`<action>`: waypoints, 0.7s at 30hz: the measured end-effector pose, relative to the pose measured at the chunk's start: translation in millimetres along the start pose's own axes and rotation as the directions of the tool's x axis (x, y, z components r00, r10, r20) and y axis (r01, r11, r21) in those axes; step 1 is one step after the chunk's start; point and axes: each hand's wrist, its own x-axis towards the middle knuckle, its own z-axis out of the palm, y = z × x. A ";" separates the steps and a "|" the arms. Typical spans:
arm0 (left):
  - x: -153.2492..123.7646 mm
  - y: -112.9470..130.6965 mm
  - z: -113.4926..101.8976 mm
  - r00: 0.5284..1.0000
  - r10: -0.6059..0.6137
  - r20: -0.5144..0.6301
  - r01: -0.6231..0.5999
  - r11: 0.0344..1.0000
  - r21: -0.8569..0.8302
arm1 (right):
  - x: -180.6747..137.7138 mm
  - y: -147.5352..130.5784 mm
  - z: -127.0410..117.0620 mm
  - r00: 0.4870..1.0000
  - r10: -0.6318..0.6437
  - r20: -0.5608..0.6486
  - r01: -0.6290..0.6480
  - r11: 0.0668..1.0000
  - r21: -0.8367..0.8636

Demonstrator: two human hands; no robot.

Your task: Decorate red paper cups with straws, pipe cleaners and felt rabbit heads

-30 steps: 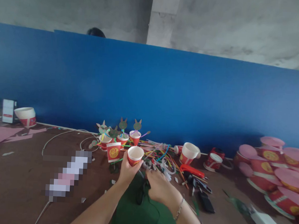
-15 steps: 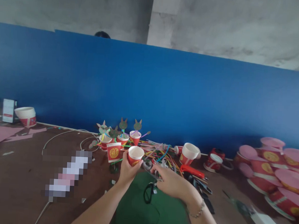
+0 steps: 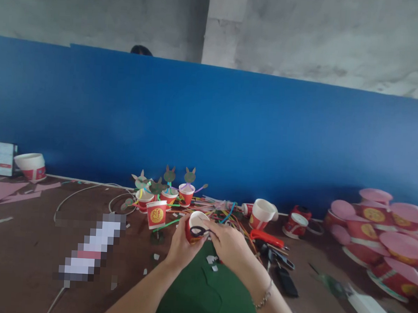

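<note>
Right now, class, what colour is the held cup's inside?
The cup is white inside, best seen in the head view.

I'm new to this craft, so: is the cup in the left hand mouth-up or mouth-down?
Mouth-up: the left hand holds the cup with its rim on top, white inside showing.

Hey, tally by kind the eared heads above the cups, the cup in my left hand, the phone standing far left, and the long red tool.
Eared heads: 4
Held cup: 1
Standing phone: 1
Long red tool: 1
Total: 7
</note>
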 end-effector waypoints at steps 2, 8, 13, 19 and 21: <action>-0.3 -1.8 0.4 1.000 0.005 -0.010 -0.005 1.000 0.013 | 0.0 -0.3 0.8 1.000 -0.007 0.003 0.007 0.999 -0.039; 0.2 4.0 -2.2 0.999 0.034 -0.011 -0.033 0.999 0.022 | 0.4 -3.5 3.1 0.999 -0.036 0.019 0.037 0.998 -0.047; 0.3 9.0 -4.6 1.000 0.018 -0.008 -0.017 0.999 0.048 | 0.5 -7.6 1.3 0.999 -0.019 0.029 0.021 0.997 -0.076; 0.4 5.7 -3.9 1.000 0.018 -0.005 -0.018 0.999 0.039 | 1.3 -6.0 3.4 0.999 -0.011 0.031 0.014 0.995 -0.096; 0.7 5.0 -3.7 1.000 0.019 -0.002 -0.019 0.999 0.034 | 1.8 -6.6 4.9 0.999 -0.005 0.034 0.008 0.994 -0.110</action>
